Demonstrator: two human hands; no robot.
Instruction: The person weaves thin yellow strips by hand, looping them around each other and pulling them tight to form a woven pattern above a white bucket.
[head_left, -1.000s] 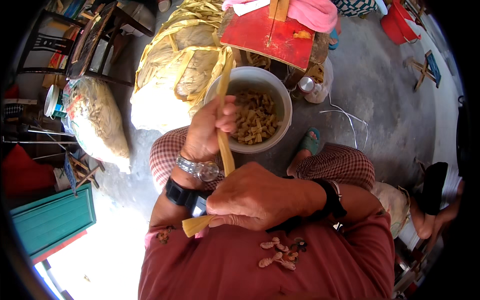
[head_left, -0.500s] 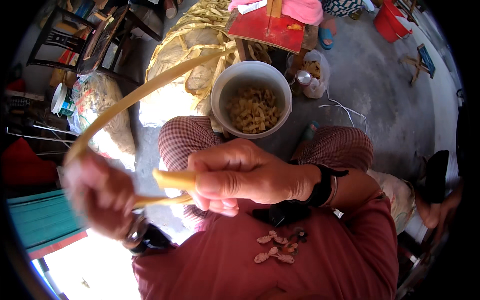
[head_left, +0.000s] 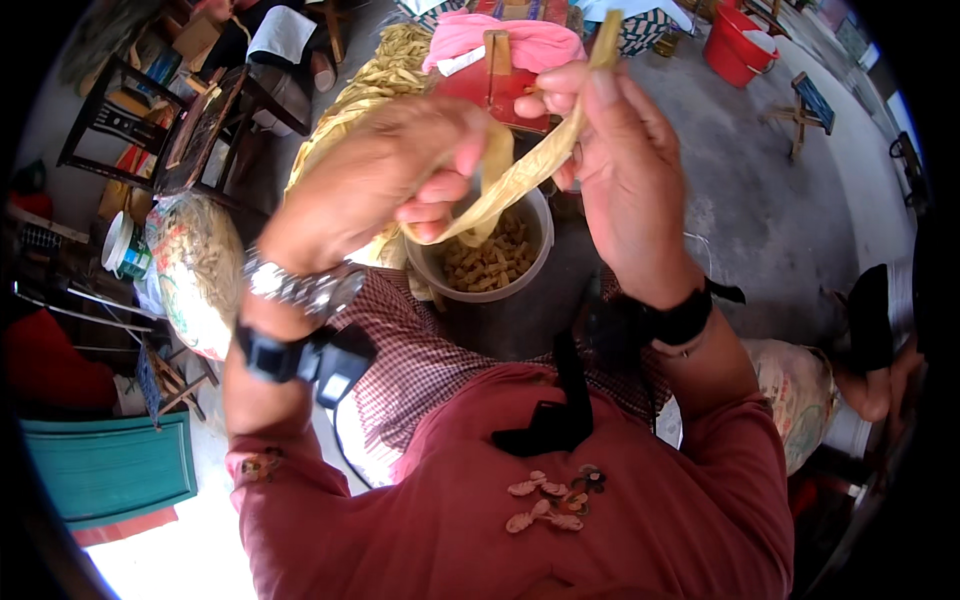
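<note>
A long, flat, pale-yellow strip (head_left: 530, 172), like dried leaf, runs between my raised hands. My left hand (head_left: 385, 175), blurred by motion, grips its lower part with curled fingers, and a loop of the strip bends up beside it. Up and to the right, my right hand (head_left: 635, 165) pinches the strip between thumb and fingers, with the narrow end sticking out above. Below the hands stands a whitish bucket (head_left: 492, 296) with many small folded yellow pieces (head_left: 490, 262) inside. The left forearm partly covers my view of the strip pile behind it.
A heap of yellow strips (head_left: 400, 55) lies beyond my left hand. A red-topped low table (head_left: 470, 90) carries a pink towel (head_left: 510, 42). Farther right are a red bucket (head_left: 738, 48) and a folding stool (head_left: 805, 110). A stuffed sack (head_left: 200, 270) sits at left.
Both hands have risen and moved away from my body to above the bucket. The folded tan end at my right fingers no longer shows; the strip now stretches between the hands.
</note>
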